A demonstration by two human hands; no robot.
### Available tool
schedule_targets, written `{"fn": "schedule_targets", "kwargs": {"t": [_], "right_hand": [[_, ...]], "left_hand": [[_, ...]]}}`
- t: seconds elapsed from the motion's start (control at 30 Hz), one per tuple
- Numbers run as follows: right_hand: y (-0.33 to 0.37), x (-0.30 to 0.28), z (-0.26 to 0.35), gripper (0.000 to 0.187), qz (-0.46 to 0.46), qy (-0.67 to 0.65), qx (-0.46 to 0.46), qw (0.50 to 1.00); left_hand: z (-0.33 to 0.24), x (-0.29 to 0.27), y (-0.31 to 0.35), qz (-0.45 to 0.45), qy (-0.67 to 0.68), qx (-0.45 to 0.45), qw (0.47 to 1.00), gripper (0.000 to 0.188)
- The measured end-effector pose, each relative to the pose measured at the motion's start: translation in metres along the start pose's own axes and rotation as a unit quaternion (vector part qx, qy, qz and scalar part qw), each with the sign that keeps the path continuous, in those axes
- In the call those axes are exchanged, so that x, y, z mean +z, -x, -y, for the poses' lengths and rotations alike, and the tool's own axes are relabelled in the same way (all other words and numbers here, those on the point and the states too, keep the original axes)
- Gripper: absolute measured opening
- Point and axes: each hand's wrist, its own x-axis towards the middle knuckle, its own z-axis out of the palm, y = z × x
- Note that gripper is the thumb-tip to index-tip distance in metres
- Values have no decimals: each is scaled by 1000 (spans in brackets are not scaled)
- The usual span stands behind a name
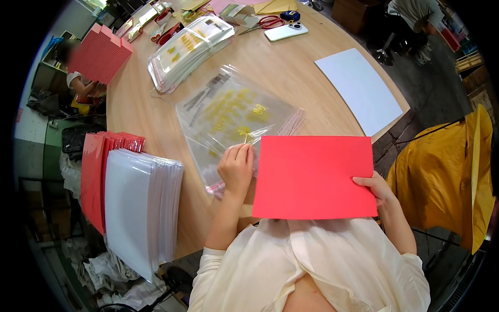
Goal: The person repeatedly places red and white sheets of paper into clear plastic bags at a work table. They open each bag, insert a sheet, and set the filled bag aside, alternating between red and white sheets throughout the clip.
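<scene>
Two hands work at our table (291, 73). Our right hand (375, 188) pinches the red card (314, 177) at its 3 o'clock edge; it looks light and bendable. Our left hand (236, 166), fingertips together, nips a small gold sticker (245, 136) over the slippery bag (234, 117).

At the centre of the frame the left hand (236, 167) pinches a small gold sticker (246, 136) over a clear plastic bag (234, 112) of gold stickers lying on the wooden surface (291, 73). The right hand (377, 188) holds a red sheet (314, 177) by its right edge. At lower left, a stack of white and red sheets (138, 203) leans on edge. A white sheet (358, 88) lies at upper right.
</scene>
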Motion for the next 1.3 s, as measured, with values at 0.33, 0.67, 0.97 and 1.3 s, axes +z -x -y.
{"fn": "schedule_targets", "kwargs": {"t": [0.33, 0.67, 0.97, 1.3], "right_hand": [[-6, -3, -10, 35, -27, -70, -42, 996], [-11, 4, -30, 36, -87, -72, -54, 992], [-14, 8, -39, 34, -93, -62, -79, 991], [-11, 12, -34, 33, -94, -26, -102, 990]], "left_hand": [[-9, -17, 14, -16, -7, 9, 1000, 11], [-28, -14, 37, 9, 295, -352, 888, 12], [-28, -14, 51, -74, 563, -442, 694, 45], [-42, -26, 47, -58, 534, -471, 700, 69]]}}
